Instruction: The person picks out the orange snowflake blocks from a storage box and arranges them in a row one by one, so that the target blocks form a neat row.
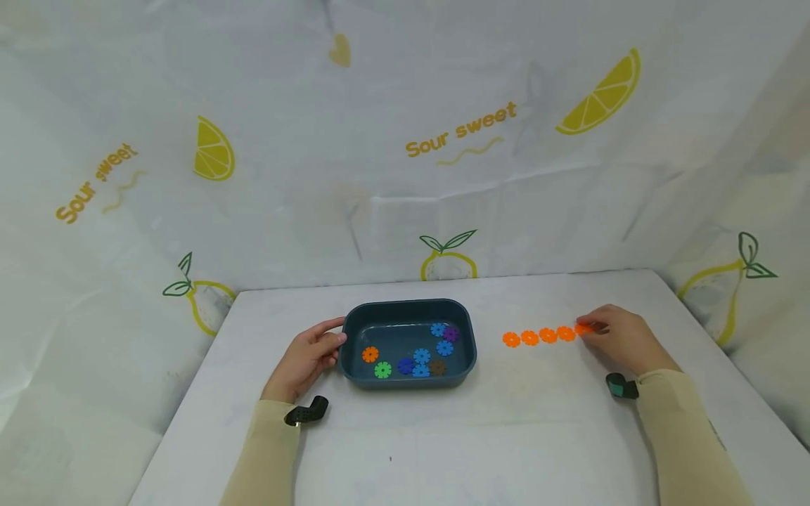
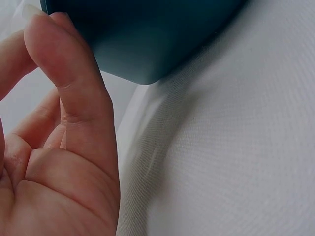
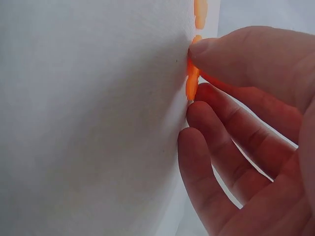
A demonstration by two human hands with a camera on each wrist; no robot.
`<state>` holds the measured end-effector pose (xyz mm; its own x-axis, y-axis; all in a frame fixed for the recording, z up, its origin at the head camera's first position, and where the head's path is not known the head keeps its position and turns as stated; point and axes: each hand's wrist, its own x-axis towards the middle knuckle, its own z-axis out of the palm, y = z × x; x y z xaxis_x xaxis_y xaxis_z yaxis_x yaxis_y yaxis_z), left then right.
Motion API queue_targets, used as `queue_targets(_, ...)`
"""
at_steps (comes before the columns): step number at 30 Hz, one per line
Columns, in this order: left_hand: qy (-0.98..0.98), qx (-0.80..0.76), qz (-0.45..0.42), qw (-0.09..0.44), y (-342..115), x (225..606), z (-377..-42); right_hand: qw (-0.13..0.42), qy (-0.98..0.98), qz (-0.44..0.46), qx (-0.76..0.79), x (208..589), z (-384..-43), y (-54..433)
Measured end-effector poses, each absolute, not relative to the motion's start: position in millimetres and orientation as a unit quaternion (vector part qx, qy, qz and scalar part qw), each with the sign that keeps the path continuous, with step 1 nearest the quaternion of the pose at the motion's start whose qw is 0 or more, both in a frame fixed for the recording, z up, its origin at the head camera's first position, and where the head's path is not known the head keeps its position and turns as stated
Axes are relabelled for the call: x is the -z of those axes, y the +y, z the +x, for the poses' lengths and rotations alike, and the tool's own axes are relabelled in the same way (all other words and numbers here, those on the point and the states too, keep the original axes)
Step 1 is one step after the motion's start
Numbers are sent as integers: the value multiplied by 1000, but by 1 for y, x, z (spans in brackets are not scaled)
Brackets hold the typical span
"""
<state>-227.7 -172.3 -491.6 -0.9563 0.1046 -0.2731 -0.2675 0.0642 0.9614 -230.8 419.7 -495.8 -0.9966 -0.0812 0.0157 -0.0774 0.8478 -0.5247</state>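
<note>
In the head view my left hand (image 1: 304, 357) pinches the left rim of a dark blue plastic tray (image 1: 405, 384) between thumb and fingers. The left wrist view shows the tray's corner (image 2: 142, 69) at the fingertips. Inside lie several notched snowflake discs: an orange disc (image 1: 370, 355), a green disc (image 1: 382, 370), a brown disc (image 1: 437, 367), a purple disc (image 1: 451, 334) and several blue ones. Right of the tray, my right hand (image 1: 623, 341) pinches an orange snowflake disc (image 3: 192, 83) at the table surface, at the right end of a row of orange discs (image 1: 548, 335).
The tray and the row stand on a white-covered table (image 1: 468, 450). Behind it hangs a white curtain (image 1: 285, 211) printed with lemons and lettering, also along both sides. Each wrist wears a black camera band, such as the left band (image 1: 306, 411).
</note>
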Motion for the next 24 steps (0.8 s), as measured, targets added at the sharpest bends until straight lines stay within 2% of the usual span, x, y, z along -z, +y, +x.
queue_targets(6, 714, -686, -53, 132, -175, 489, -230, 9, 961, -44, 274, 489, -235, 417)
queue_targets(13, 716, -683, -55, 136, -176, 490, -229, -17, 952, -83, 294, 471, -231, 398)
queue_targets(18, 715, -684, -44, 134, -176, 492, -229, -12, 946, -129, 297, 442, -244, 352)
queue_targets(24, 714, -687, -42, 130, -176, 495, -229, 11, 933, -236, 272, 407, -271, 272)
